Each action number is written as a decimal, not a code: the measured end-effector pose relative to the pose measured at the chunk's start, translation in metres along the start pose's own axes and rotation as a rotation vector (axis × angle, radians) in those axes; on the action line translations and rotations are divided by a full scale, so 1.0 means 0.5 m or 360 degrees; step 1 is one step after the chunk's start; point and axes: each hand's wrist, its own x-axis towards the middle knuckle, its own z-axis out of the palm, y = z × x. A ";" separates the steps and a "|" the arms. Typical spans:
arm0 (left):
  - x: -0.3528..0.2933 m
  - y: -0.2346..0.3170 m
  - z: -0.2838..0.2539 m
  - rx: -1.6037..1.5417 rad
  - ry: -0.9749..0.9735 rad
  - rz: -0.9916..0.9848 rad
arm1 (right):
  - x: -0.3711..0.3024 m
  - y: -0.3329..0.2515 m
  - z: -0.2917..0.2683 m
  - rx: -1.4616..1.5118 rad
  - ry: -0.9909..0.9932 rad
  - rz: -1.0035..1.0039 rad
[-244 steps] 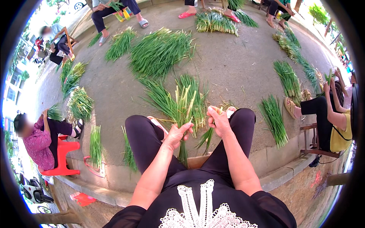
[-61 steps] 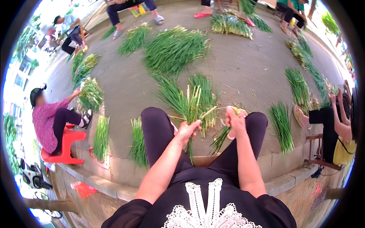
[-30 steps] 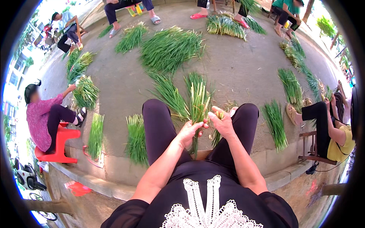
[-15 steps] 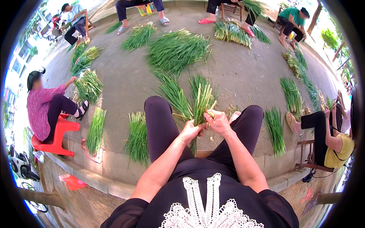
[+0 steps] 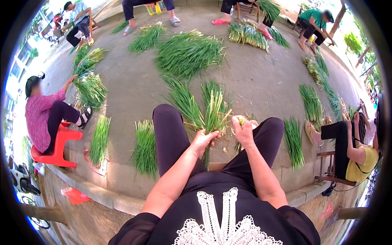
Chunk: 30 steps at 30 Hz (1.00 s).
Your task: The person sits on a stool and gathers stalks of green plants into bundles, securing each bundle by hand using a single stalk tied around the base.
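My left hand (image 5: 204, 140) is closed around the lower part of a bunch of long, chive-like green stalks (image 5: 213, 112). The bunch stands upright between my knees, its pale yellow-green ends pointing away from me, and some green emerges below my fist. My right hand (image 5: 243, 130) is closed to the right, apart from the bunch. A few stalks (image 5: 239, 147) show under it and a pale green end pokes out at its top; most of what it grips is hidden by the fingers. Just beyond the bunch, loose green stalks (image 5: 183, 100) lie on the ground.
A large heap of stalks (image 5: 190, 53) lies ahead. Smaller bundles lie left (image 5: 145, 145) and right (image 5: 293, 141) of my legs. A person in a pink top (image 5: 43, 110) sits on a red stool (image 5: 61, 145); another in a yellow top (image 5: 363, 163) sits at right.
My right hand has moved right, away from the bunch, with a few stalks in it. My left hand still holds the bunch. The person at left has shifted an arm at the pile.
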 end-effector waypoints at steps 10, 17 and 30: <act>0.024 -0.006 -0.003 0.0167 0.0183 -0.0097 | 0.022 0.047 -0.057 0.0245 0.0277 0.0272; 0.027 0.005 -0.020 0.0008 0.0287 -0.0038 | 0.058 0.046 -0.123 0.1111 0.0825 0.0406; 0.026 0.003 -0.003 0.0034 0.0067 -0.0006 | -0.004 0.029 0.007 0.0148 -0.0174 0.0160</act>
